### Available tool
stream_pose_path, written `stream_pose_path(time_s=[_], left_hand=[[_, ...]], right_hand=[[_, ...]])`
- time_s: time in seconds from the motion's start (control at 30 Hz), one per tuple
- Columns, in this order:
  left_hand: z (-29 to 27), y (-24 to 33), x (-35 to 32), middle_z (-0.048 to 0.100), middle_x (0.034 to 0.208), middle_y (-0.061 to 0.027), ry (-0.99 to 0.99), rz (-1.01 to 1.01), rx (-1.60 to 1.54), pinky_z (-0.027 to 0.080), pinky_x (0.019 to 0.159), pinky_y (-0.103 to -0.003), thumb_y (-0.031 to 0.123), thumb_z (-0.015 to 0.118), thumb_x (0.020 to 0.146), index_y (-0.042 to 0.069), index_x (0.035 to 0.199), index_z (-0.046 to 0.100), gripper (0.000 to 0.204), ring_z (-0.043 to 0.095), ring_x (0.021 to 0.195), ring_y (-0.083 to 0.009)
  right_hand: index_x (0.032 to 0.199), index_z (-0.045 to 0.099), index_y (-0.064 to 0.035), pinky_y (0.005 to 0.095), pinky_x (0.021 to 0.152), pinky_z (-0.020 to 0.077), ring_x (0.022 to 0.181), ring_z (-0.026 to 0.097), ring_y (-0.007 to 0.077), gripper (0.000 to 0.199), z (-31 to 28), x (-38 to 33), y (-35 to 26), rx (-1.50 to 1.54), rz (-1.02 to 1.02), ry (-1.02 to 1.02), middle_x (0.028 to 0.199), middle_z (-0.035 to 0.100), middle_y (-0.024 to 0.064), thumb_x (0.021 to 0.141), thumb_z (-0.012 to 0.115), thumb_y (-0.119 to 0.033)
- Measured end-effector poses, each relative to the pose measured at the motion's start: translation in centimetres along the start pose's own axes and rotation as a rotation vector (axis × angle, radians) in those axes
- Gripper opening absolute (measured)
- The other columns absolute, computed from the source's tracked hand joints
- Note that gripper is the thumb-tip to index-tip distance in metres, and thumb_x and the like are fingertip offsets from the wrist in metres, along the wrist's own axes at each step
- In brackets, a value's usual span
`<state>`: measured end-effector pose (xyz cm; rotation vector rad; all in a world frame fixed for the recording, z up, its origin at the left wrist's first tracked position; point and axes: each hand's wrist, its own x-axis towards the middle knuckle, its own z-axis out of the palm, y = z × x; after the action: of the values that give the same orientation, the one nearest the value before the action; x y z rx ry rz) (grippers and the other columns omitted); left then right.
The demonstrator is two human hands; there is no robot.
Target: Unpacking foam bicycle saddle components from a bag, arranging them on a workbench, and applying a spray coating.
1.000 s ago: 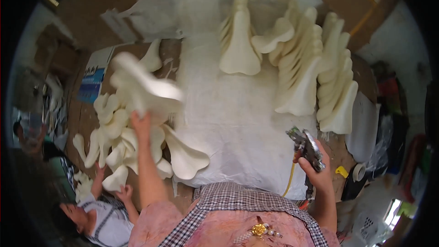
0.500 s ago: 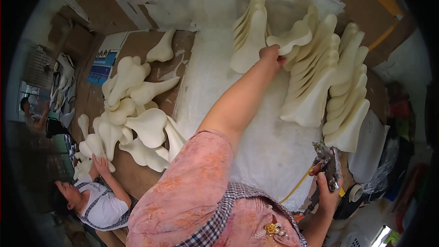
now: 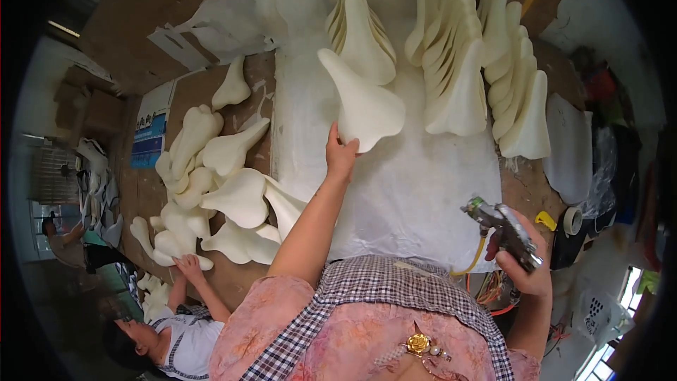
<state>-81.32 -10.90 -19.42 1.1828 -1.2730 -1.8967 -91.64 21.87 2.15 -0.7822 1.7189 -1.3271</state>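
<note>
A cream foam bicycle-saddle pad (image 3: 370,109) is gripped at its wide near end by my left hand (image 3: 342,153), its narrow nose pointing away and to the left. My right hand (image 3: 532,257) is wrapped round a metal spray gun (image 3: 504,229), with a yellow hose (image 3: 479,254) hanging from it. Just beyond the held pad stands a row of overlapping pads (image 3: 367,46). Two more such rows, a middle row (image 3: 462,95) and a right row (image 3: 525,123), lean one pad on another on the white-covered table (image 3: 402,190).
A loose heap of similar pads (image 3: 236,197) lies on brown cardboard at the left. Beside it a co-worker's hands (image 3: 187,268) touch a pad. A blue printed sheet (image 3: 148,141) lies farther left. Tape (image 3: 572,221) and plastic wrap (image 3: 603,183) are at the right.
My left hand has drawn back toward me from the far rows and holds a pad nearer by. The spray gun has risen and turned in my right hand. The view has shifted.
</note>
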Motion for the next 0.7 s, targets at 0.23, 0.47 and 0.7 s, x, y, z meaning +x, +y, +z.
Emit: stream_pose_path(time_s=[0.23, 0.47, 0.7], left_hand=[[-3.3, -4.9, 3.6, 0.051, 0.12, -0.0127, -0.055, 0.029, 0.349, 0.05, 0.076, -0.032, 0.003, 0.059, 0.073, 0.008, 0.135, 0.035, 0.067, 0.054, 0.103, -0.0228], [-3.1, -0.5, 6.7, 0.06, 0.111, -0.0133, -0.132, -0.073, 0.397, 0.046, 0.084, -0.03, 0.006, 0.061, 0.07, -0.001, 0.119, 0.054, 0.05, 0.059, 0.098, -0.0206], [-4.3, 1.9, 11.6, 0.059, 0.115, -0.0134, -0.133, 0.068, 0.018, 0.044, 0.087, -0.029, 0.003, 0.058, 0.071, -0.002, 0.115, 0.057, 0.045, 0.057, 0.102, -0.0197]], right_hand=[[0.131, 0.037, 0.003, 0.0309, 0.065, 0.0513, 0.075, 0.057, 0.016, 0.067, 1.9, -0.8, -1.6, 0.158, -0.217, 0.223, 0.093, 0.058, 0.0112, 0.074, 0.069, -0.015], [0.13, 0.038, 0.0031, 0.0282, 0.069, 0.0476, 0.074, 0.056, 0.0137, 0.058, 2.8, 2.7, -2.7, -0.102, -0.173, 0.203, 0.091, 0.058, 0.0096, 0.079, 0.062, -0.007], [0.128, 0.038, 0.006, 0.0277, 0.064, 0.0494, 0.073, 0.056, 0.0141, 0.063, 1.0, 3.3, -3.0, 0.044, -0.256, 0.35, 0.09, 0.056, 0.0096, 0.078, 0.067, -0.019]])
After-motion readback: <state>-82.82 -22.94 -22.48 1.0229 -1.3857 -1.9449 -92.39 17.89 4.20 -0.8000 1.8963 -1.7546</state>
